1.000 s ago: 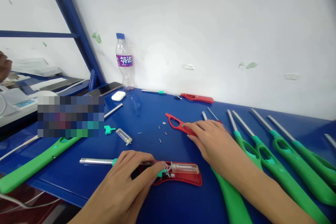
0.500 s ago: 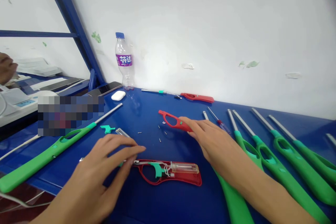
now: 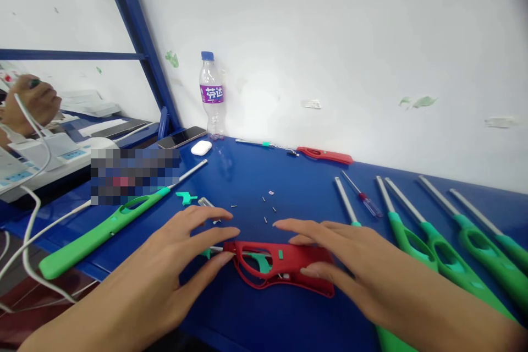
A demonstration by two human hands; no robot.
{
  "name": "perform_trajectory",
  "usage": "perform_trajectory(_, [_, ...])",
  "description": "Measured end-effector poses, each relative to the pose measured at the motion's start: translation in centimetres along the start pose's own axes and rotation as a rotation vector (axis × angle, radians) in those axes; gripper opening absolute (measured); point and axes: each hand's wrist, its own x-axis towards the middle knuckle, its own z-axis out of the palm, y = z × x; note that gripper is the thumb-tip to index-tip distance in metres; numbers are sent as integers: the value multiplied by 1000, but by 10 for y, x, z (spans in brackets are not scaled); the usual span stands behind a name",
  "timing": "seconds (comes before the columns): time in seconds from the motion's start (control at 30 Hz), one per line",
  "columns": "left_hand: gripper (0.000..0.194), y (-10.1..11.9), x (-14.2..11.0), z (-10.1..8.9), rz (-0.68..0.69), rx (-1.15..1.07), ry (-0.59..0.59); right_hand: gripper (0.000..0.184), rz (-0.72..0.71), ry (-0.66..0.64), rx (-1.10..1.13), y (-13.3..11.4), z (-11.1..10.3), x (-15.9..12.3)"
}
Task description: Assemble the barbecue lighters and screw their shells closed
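A red long-nosed lighter [image 3: 284, 269] lies near the front edge of the blue table [image 3: 247, 176], a red cover half set on top of it and its teal trigger showing through the loop. My right hand [image 3: 346, 264] grips its rear part, fingers along the far side and thumb on the near side. My left hand [image 3: 165, 269] lies spread and open, fingertips touching the lighter's front end where the metal tube joins. Several tiny screws [image 3: 268, 209] are scattered just beyond.
Several green lighters [image 3: 412, 242] and a small screwdriver [image 3: 363, 195] lie to the right, one green lighter [image 3: 103, 228] to the left. A teal trigger [image 3: 185, 197], bottle [image 3: 212, 96], earbud case [image 3: 201, 147], phone [image 3: 181, 137] and another red shell [image 3: 325, 155] sit farther back. Another person's hand [image 3: 33, 102] works at far left.
My right hand carried the loose red cover from mid-table and set it on the open lighter. My left hand slid from the lighter's middle to its front end. The view shifted left.
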Motion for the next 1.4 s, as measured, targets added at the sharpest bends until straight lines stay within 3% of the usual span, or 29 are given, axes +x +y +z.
perform_trajectory(0.2, [26,-4,8,4,180,-16,-11,49,-25,-39,16,-7,3,0])
perform_trajectory(0.53, [27,-3,12,4,230,21,15,32,-27,-92,77,-19,0,7])
perform_trajectory(0.97, [24,-2,8,10,171,-35,-26,36,-58,-83,52,-18,-2,9])
perform_trajectory(1.23, [32,3,11,8,154,-42,-32,27,-192,93,-89,-14,6,7])
perform_trajectory(1.4, [35,12,10,11,157,44,-37,27,-192,59,-158,-21,7,11])
